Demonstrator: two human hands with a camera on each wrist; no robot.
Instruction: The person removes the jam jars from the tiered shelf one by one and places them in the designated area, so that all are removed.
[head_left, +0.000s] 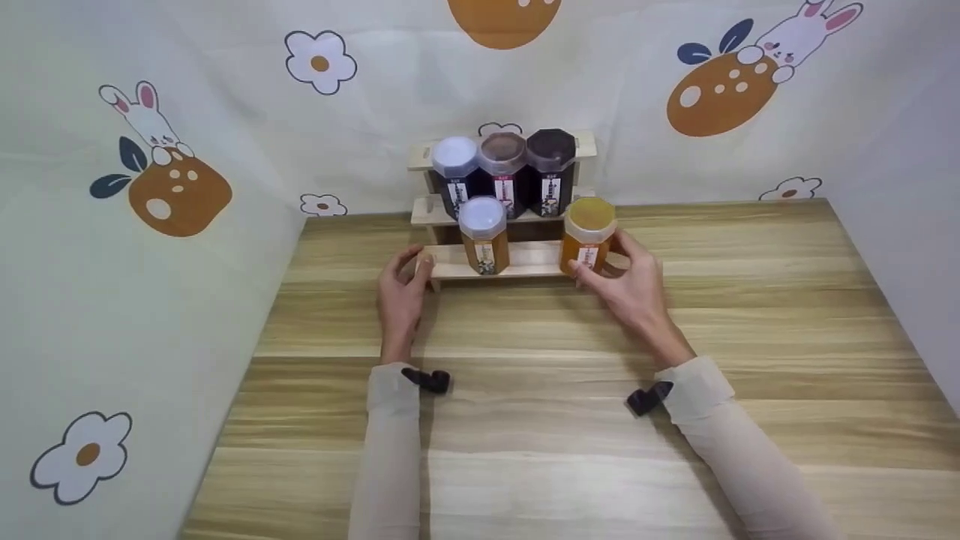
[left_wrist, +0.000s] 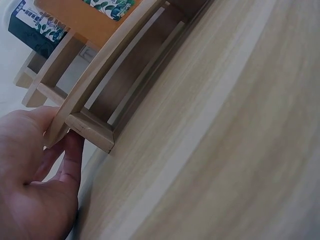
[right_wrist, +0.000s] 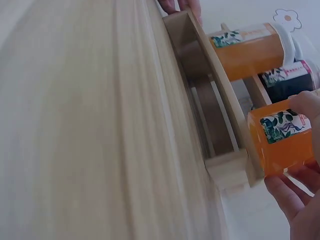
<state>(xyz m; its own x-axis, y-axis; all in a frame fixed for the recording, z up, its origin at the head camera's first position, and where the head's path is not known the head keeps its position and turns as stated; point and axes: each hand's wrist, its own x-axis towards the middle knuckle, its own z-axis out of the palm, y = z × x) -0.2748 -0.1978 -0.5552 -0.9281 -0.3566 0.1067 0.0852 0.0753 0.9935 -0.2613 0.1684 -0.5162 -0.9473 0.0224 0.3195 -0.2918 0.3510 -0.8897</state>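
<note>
A small stepped wooden rack stands against the back cloth. My left hand pinches the left end of its lowest step; in the left wrist view the thumb and fingers lie around that board end. At the other end of this step, my right hand grips an orange jar with a yellowish lid, thumb in front and fingers behind. The right wrist view shows the orange jar at the board's edge. An amber jar with a white lid stands left of centre on the same step.
Behind, three dark jars stand side by side on a higher step, under white, brown and blackish lids. The wood-grain table extends toward me. Patterned cloth hangs behind and at the left. Black devices sit at both cuffs.
</note>
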